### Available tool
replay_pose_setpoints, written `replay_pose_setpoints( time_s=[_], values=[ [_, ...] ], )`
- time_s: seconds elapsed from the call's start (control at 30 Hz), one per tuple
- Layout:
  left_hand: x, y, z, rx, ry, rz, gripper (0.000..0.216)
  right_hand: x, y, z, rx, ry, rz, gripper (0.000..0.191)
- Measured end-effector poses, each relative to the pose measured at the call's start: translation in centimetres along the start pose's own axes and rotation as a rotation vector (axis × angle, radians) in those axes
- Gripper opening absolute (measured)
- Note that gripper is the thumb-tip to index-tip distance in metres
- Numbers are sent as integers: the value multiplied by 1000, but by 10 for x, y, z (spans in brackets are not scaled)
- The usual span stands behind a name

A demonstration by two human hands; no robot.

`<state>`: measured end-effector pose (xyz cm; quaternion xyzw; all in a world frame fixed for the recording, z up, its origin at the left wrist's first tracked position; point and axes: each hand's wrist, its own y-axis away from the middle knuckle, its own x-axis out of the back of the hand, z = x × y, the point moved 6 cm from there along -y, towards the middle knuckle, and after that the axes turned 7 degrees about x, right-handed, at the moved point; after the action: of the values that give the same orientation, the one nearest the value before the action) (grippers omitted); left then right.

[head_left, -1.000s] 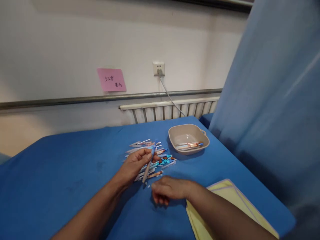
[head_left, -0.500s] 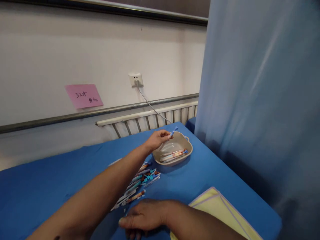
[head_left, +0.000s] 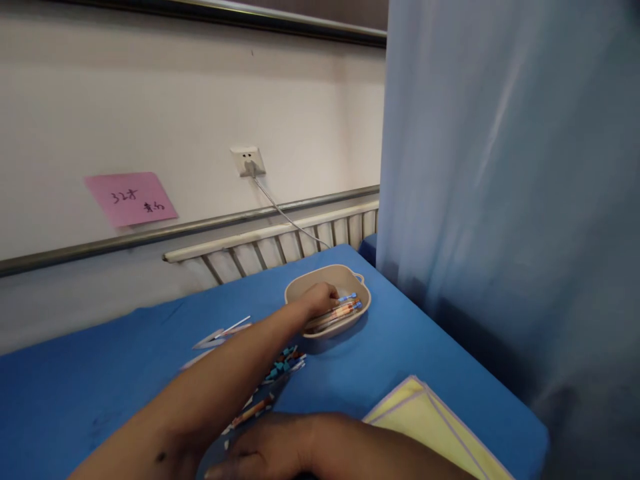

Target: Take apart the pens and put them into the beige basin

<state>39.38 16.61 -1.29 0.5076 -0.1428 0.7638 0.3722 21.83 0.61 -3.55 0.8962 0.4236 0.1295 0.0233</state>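
Inside a beige basin (head_left: 295, 288) is my left hand (head_left: 321, 299), its fingers closed on a slim pen-like stick with a blue end (head_left: 347, 297). Similar slim sticks (head_left: 333, 316), with orange-brown patterns and a blue tip, lie just below that hand in the basin. My right hand (head_left: 270, 448) is low at the bottom edge, beside a loose pile of sticks (head_left: 283, 365) with teal, brown and white ends. Its fingers are partly cut off and smeared. My left forearm covers part of the pile.
A blue cloth (head_left: 430, 373) covers the table. Folded yellow cloth (head_left: 425, 427) with lilac edging lies at the right front. Several pale sticks (head_left: 225, 333) lie left of my forearm. Behind are a white railing (head_left: 280, 230) and a plugged cable (head_left: 280, 209); a blue curtain (head_left: 480, 167) hangs right.
My left hand has lowered the blue-ended stick from above the basin's rim down into it. My right hand has shifted left and down. The view has turned slightly right.
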Motion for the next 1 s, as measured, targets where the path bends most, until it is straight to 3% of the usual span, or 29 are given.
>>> replay_pose_setpoints(
  time_s=[0.17,0.3,0.5,0.63,0.73,0.9,1.0],
  values=[
    [-7,3,2,9,-65,-30,16,1,-5,7,37,63,19,43],
    [-7,6,8,-19,-65,-35,16,2,-2,9,17,-16,57,43],
    [22,37,11,-35,52,100,24,-5,4,12,71,-238,71,51],
    [55,107,-14,12,188,244,28,-10,6,21,109,-362,124,68],
    [70,184,-52,70,371,487,27,-8,9,23,140,-415,189,72],
    [45,310,-137,392,469,871,30,24,23,29,215,-497,626,60],
    [26,359,-172,493,439,1004,30,43,34,32,282,-483,831,54]
  ],
)
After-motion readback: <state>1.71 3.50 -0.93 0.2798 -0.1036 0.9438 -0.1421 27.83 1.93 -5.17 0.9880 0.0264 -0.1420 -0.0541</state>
